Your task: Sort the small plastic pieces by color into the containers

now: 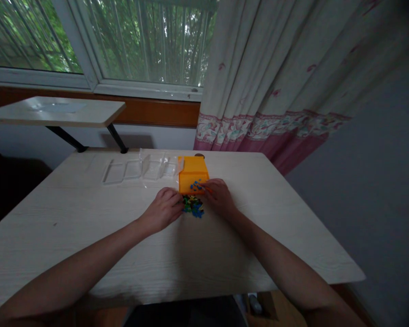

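An orange-yellow plastic box [193, 165] stands open toward me on the table, with several small blue pieces [196, 185] lying inside its front part. Just in front of it is a loose pile of tiny blue, green, yellow and dark pieces [193, 206]. My left hand [163, 208] rests at the pile's left side, fingers curled together at the pieces; what they hold, if anything, is hidden. Over the box's right front corner, my right hand [218, 195] has its fingertips pinched together close to the blue pieces. Anything between those fingertips is too small to name.
Several clear plastic trays [132, 169] stand in a row left of the box. A small raised shelf [102, 111] on black legs is at the table's back left. Behind the pale wooden table [116, 236] are a window and a curtain [241, 91]; a wall is at right.
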A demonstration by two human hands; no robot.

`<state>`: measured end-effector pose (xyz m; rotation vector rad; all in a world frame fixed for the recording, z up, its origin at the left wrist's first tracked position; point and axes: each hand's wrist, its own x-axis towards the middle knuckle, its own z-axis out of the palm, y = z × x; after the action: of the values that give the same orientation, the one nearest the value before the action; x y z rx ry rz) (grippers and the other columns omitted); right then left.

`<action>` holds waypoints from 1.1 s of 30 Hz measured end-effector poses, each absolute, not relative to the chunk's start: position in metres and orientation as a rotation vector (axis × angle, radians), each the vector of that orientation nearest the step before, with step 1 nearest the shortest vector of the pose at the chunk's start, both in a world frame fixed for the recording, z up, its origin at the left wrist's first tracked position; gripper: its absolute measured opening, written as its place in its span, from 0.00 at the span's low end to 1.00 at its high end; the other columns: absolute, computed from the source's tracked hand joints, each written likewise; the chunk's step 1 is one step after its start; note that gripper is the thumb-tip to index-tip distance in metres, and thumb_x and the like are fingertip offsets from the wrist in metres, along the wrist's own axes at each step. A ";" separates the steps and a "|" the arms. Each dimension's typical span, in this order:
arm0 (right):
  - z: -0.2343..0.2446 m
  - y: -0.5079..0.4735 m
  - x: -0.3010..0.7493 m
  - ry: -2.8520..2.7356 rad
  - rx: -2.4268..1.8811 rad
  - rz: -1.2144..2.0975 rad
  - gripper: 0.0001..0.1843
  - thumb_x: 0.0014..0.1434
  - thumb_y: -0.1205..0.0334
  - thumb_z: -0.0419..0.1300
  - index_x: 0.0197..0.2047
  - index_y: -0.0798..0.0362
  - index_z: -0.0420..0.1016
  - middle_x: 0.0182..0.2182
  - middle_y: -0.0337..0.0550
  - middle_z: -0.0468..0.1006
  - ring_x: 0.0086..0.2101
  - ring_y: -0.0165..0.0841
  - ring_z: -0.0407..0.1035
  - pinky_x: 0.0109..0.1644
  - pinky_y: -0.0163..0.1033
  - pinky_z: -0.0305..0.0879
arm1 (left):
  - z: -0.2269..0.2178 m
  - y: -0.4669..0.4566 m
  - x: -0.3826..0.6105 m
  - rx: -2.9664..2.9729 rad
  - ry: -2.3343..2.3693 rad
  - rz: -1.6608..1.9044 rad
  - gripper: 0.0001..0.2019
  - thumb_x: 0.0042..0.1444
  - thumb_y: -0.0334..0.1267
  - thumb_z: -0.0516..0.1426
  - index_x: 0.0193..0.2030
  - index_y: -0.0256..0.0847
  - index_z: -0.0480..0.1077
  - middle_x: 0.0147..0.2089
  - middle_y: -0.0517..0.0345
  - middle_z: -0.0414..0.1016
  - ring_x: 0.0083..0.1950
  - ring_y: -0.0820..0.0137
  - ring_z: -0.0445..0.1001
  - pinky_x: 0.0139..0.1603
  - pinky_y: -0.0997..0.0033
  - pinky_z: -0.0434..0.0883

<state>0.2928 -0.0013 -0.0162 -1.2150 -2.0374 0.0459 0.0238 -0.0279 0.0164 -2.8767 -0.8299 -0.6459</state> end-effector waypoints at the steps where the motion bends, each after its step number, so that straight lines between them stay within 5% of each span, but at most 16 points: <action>1: -0.016 -0.002 0.293 -2.035 -1.215 0.044 0.16 0.67 0.55 0.53 0.49 0.50 0.79 0.44 0.47 0.81 0.46 0.40 0.71 0.56 0.50 0.65 | 0.017 -0.028 0.024 -2.864 -0.812 -0.649 0.07 0.65 0.37 0.55 0.42 0.42 0.75 0.44 0.53 0.74 0.50 0.61 0.66 0.58 0.53 0.62; 16: -0.012 -0.003 0.292 -2.032 -1.200 0.071 0.17 0.68 0.54 0.52 0.49 0.48 0.80 0.43 0.47 0.81 0.45 0.39 0.72 0.55 0.49 0.66 | 0.008 -0.030 0.030 -2.875 -0.884 -0.748 0.07 0.64 0.37 0.56 0.41 0.42 0.76 0.41 0.53 0.77 0.47 0.61 0.71 0.54 0.53 0.65; 25: -0.008 -0.015 0.285 -2.170 -1.037 -0.044 0.14 0.67 0.56 0.55 0.50 0.46 0.79 0.44 0.44 0.82 0.49 0.37 0.71 0.58 0.47 0.65 | 0.000 -0.023 0.026 -2.960 -1.046 -1.317 0.09 0.66 0.41 0.55 0.46 0.42 0.75 0.41 0.55 0.81 0.41 0.69 0.79 0.43 0.69 0.76; 33: -0.001 -0.030 0.274 -2.384 -0.936 -0.007 0.15 0.66 0.52 0.58 0.53 0.42 0.78 0.46 0.42 0.82 0.50 0.37 0.72 0.62 0.48 0.63 | 0.000 -0.027 0.029 -2.963 -1.082 -1.326 0.07 0.64 0.40 0.58 0.45 0.41 0.74 0.41 0.55 0.80 0.42 0.69 0.79 0.45 0.70 0.76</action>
<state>0.2737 -0.0297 -0.0011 -0.9359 -2.3840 -0.0073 0.0293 -0.0266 0.0003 -2.9627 -1.0821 -1.3262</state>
